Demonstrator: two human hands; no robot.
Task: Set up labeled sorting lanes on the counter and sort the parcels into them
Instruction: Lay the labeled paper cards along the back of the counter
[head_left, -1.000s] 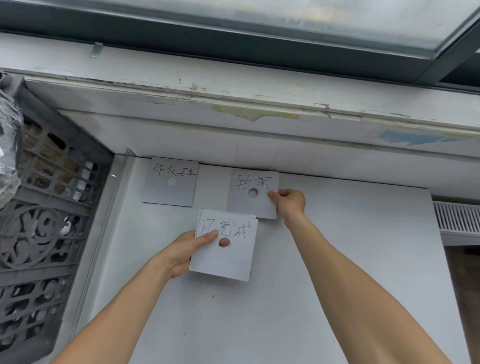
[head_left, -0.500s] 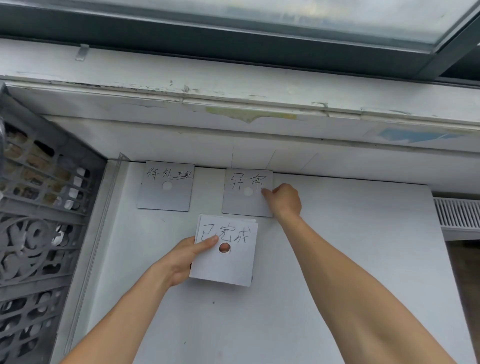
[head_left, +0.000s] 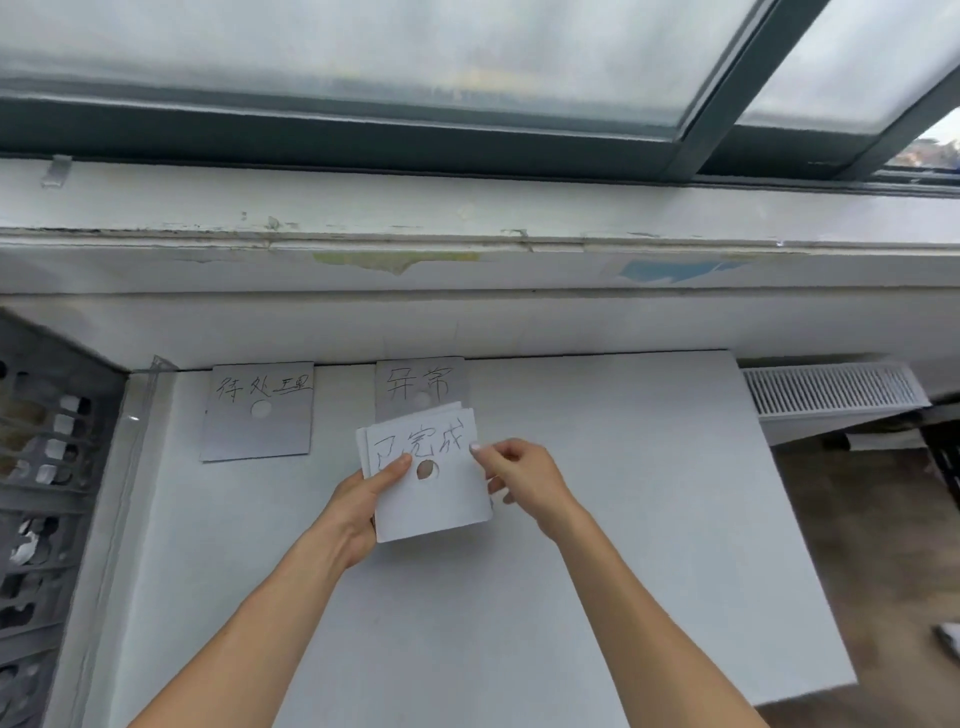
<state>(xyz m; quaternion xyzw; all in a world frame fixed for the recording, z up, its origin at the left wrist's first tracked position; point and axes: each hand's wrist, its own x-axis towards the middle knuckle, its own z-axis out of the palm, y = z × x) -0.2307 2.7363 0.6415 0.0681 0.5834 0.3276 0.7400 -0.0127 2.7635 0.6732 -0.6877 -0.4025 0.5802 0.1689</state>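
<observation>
Left hand (head_left: 363, 501): mine, curled round the left edge of a stack of cards (head_left: 434, 512), thumb pressed flat on the top face, fingers hidden beneath.

Right hand (head_left: 524, 478): mine, thumb and forefinger pinching the right edge of the top card (head_left: 441, 441); the other fingers are loosely curled behind it.

Top card: white, a round hole in the middle, handwritten characters across the upper part. Edges of further white cards show fanned out at its upper left corner.

Stack, position: held over the counter (head_left: 597, 545) toward the back, covering the lower edge of the middle card (head_left: 418, 382). Whether the two touch, I cannot tell.

Middle card: grey, handwritten, flat on the counter against the back wall.

Left card (head_left: 260, 415): grey, handwritten, round hole, flat on the counter, well apart from the middle card, near the counter's left edge.

Surroundings: a metal grille (head_left: 47, 467) at left, a white slatted vent (head_left: 831, 387) at right, a chipped window sill (head_left: 467, 218) and frosted window (head_left: 363, 47) above.
</observation>
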